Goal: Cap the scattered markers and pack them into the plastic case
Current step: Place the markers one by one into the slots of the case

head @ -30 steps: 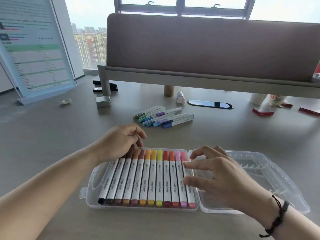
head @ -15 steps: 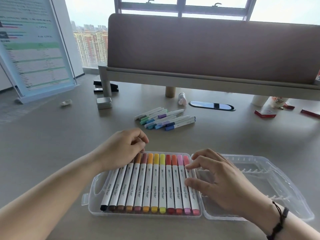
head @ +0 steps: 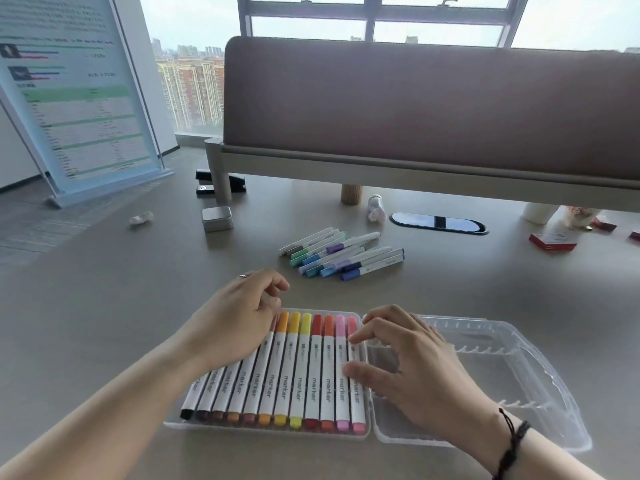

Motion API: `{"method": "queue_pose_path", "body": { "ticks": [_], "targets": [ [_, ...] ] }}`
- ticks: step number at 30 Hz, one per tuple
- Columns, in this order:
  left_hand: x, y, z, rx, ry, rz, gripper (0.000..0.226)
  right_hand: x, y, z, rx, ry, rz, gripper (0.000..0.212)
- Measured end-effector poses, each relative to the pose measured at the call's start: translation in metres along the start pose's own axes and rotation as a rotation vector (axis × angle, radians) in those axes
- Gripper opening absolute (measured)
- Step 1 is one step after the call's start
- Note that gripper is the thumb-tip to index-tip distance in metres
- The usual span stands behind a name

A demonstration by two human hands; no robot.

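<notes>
1. Bare and apart, our two hands rest on the row of packed markers (head: 298,372): our left hand (head: 239,323) lies with fingers loosely curled over the dark-capped end at 9 o'clock of the row, gripping nothing that we can see.
2. Our right hand (head: 412,362) sits at 3 o'clock of the row, its fingertips (head: 351,339) and thumb touching the pink marker (head: 356,375) at the edge; we cannot tell whether it pinches that marker or only presses it.
3. We see a black bracelet (head: 512,445) on our right wrist.
4. Twelve capped markers lie side by side in the plastic case (head: 263,429), and its open clear lid (head: 502,375) lies flat at 3 o'clock of the tray.
5. At 12 o'clock from the case, well apart from it, a loose pile of markers (head: 341,252) in green, blue and purple lies on the grey desk (head: 104,306).
6. Farther out at 11 o'clock we see a small metal tin (head: 217,218) and a black stapler (head: 221,181).
</notes>
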State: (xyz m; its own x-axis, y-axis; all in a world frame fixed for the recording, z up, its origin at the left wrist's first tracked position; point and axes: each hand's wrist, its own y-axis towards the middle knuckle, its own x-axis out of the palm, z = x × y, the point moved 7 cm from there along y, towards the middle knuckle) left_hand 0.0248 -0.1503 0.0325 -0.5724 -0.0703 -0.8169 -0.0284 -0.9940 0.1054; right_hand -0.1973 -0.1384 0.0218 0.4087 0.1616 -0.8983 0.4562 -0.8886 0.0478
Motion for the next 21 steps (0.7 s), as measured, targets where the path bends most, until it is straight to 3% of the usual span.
{"method": "queue_pose_path", "body": {
  "ticks": [11,16,18,21],
  "targets": [
    [0.013,-0.004,0.005,0.034,0.058,-0.006,0.015,0.007,0.016,-0.019,-0.008,0.04,-0.024,0.045],
    [0.017,-0.002,0.004,0.048,0.076,-0.046,0.014,0.001,0.021,-0.014,-0.03,0.176,-0.191,0.042],
    [0.02,-0.002,0.005,0.054,0.143,-0.092,0.023,-0.009,0.032,-0.006,-0.028,0.268,-0.234,0.033],
    [0.027,-0.001,0.007,0.064,0.28,-0.148,0.04,-0.028,0.063,0.019,0.018,0.288,-0.097,0.022]
  ]
}}
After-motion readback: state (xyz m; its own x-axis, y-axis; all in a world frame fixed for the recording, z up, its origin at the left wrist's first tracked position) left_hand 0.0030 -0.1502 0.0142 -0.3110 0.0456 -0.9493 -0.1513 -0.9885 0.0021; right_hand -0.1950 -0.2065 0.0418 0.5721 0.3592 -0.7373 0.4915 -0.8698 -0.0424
